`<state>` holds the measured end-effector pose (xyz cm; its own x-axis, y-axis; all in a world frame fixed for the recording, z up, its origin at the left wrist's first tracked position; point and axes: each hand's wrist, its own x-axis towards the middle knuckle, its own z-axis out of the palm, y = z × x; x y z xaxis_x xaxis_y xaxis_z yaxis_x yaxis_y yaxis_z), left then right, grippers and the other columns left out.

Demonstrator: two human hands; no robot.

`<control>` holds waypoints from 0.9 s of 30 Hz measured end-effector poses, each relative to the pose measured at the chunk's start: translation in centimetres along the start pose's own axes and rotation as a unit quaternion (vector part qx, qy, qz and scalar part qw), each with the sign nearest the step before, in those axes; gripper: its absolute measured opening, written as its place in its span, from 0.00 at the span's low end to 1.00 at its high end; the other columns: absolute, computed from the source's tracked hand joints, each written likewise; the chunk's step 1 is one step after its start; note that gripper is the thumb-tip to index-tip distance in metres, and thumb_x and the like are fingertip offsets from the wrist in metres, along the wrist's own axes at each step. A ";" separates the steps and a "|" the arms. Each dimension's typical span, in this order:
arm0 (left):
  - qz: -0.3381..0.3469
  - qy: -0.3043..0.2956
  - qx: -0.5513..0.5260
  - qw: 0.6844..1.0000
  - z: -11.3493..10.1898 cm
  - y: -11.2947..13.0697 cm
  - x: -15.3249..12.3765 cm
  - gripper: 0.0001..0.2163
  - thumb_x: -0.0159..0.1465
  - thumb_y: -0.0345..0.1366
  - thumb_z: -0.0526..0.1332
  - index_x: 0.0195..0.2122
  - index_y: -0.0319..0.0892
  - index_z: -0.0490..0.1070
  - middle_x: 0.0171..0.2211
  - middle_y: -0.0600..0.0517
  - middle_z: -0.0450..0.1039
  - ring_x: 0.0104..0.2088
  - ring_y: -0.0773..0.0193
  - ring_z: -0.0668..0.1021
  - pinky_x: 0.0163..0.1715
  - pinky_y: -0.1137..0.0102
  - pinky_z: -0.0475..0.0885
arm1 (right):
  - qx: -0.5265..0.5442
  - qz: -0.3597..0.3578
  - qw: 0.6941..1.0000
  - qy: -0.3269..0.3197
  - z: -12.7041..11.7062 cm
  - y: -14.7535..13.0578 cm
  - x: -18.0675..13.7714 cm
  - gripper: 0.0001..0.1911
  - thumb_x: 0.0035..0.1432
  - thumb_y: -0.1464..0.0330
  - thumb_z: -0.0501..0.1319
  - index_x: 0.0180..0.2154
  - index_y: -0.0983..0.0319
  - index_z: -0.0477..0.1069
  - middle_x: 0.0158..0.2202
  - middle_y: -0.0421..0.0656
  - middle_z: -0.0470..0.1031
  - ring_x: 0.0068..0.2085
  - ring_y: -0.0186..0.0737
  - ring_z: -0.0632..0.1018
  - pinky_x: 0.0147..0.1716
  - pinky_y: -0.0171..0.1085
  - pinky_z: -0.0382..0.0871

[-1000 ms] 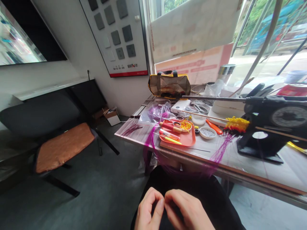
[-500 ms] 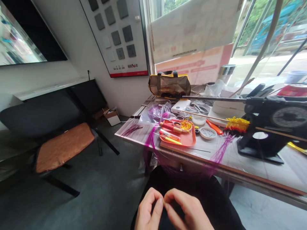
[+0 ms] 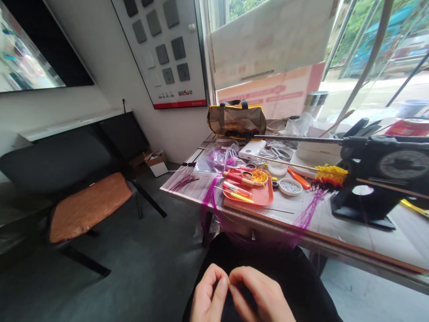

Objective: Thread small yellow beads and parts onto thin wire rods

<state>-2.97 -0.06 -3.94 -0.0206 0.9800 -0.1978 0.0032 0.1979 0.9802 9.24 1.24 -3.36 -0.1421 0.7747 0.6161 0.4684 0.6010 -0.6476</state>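
Note:
Above the black trousers (image 3: 301, 286), my left hand (image 3: 211, 293) and my right hand (image 3: 258, 290) meet at the fingertips. Thumb and forefinger are pinched on each side; whatever lies between them is too small to make out. Long purple threads (image 3: 211, 197) hang over the table's front edge and sag across to a yellow, red and black tufted bundle (image 3: 330, 176). That bundle is at the end of a thin stick by a black stand (image 3: 385, 174). An orange tray (image 3: 263, 197) on the table carries tools and a dish of yellow pieces (image 3: 260, 175).
A white dish of grey beads (image 3: 290, 187) and an orange-handled tool (image 3: 299, 178) lie right of the tray. Behind are a white power bank (image 3: 252, 149), plastic bags and a mesh bag (image 3: 236, 120). A chair with a brown seat (image 3: 90, 205) stands at left.
My right hand has shifted very slightly to the left. Both hands keep their pinch, and the things on the table have not moved.

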 end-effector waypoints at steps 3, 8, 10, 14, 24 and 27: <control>-0.025 0.012 -0.032 0.999 0.2 -0.6 0.0 0.19 0.51 0.54 0.61 0.21 0.42 0.64 0.19 0.59 0.54 0.23 0.68 0.58 0.25 0.74 0.58 | 0.009 0.004 1.000 0.008 0.1 0.0 -0.1 0.18 0.65 0.64 0.45 0.26 0.60 0.65 0.17 0.39 0.72 0.18 0.30 0.74 0.18 0.24 0.67; -0.066 0.046 -0.078 0.994 0.6 -0.8 -0.2 0.20 0.47 0.56 0.63 0.20 0.42 0.64 0.18 0.59 0.54 0.23 0.68 0.58 0.24 0.74 0.58 | 0.023 0.031 0.999 0.000 0.1 -0.2 -0.2 0.19 0.64 0.61 0.47 0.25 0.61 0.65 0.17 0.38 0.71 0.17 0.29 0.73 0.18 0.24 0.66; -0.065 0.057 -0.090 0.992 0.8 -0.6 -0.2 0.20 0.46 0.55 0.64 0.19 0.42 0.63 0.18 0.59 0.54 0.23 0.68 0.59 0.24 0.74 0.58 | 0.025 0.034 0.999 -0.002 0.1 -0.2 -0.2 0.19 0.64 0.61 0.47 0.25 0.61 0.66 0.17 0.39 0.71 0.17 0.29 0.73 0.17 0.24 0.66; -0.059 0.062 -0.098 0.992 0.9 -0.9 -0.2 0.20 0.48 0.54 0.64 0.19 0.42 0.63 0.18 0.59 0.54 0.23 0.69 0.59 0.25 0.74 0.57 | 0.018 0.031 0.999 0.004 0.2 -0.2 -0.1 0.19 0.64 0.61 0.47 0.25 0.61 0.66 0.17 0.38 0.71 0.17 0.30 0.73 0.18 0.25 0.66; -0.034 0.059 -0.092 0.993 1.1 -1.4 -0.1 0.18 0.51 0.53 0.61 0.21 0.42 0.63 0.19 0.59 0.54 0.23 0.69 0.58 0.26 0.74 0.57 | 0.072 0.076 0.993 -0.060 0.4 0.9 -1.2 0.06 0.58 0.71 0.55 0.29 0.60 0.66 0.22 0.37 0.73 0.22 0.30 0.74 0.23 0.24 0.67; -0.022 0.062 -0.082 0.994 1.2 -1.1 -0.2 0.19 0.51 0.54 0.61 0.21 0.43 0.62 0.19 0.58 0.54 0.24 0.68 0.58 0.25 0.74 0.57 | 0.090 0.098 0.988 -0.072 0.2 0.8 -1.2 0.06 0.59 0.71 0.54 0.29 0.60 0.66 0.23 0.38 0.73 0.23 0.30 0.74 0.24 0.24 0.67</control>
<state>-1.73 -0.43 -4.97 -0.1409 0.9585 -0.2480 -0.1638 0.2244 0.9606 9.58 0.86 -4.73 -0.1934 0.8921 0.4084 0.3385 0.4514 -0.8256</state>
